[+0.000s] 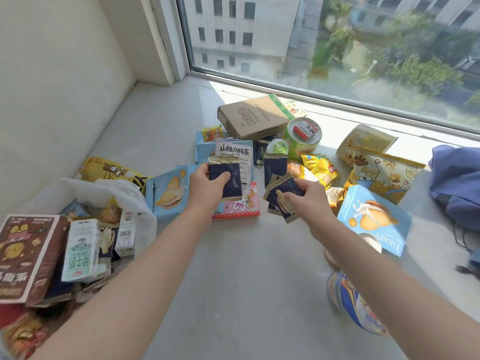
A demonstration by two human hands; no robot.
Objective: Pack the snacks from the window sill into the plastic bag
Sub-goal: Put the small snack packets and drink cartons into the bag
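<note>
My left hand [207, 181] pinches one navy biscuit sachet [226, 179], thumb pressed across its face and the fingers [201, 170] curled behind it, held clear above the window sill [233, 255]. My right hand [302, 201] closes on a loose bunch of navy sachets [281, 200], thumb on top, fingers hidden underneath, so I cannot tell how many I really have. Just beyond my right fingers another navy sachet [275, 168] lies among the yellow snack packets [320, 168]; past my left fingers sit the white tea pouch [237, 155] and the cardboard box [253, 118]. The plastic bag [122, 193] gapes open well off to the left of my left hand, already stuffed with a brown box [24, 255] and a milk carton [80, 249]. To do this well, I reckon I should square the right-hand bunch against the sill so nothing fans out, tighten the pinch, then carry both loads left together and drop them low into the bag's mouth beside the cartons, not from height. The slippery wrappers could slide apart, so a firm squeeze matters.
</note>
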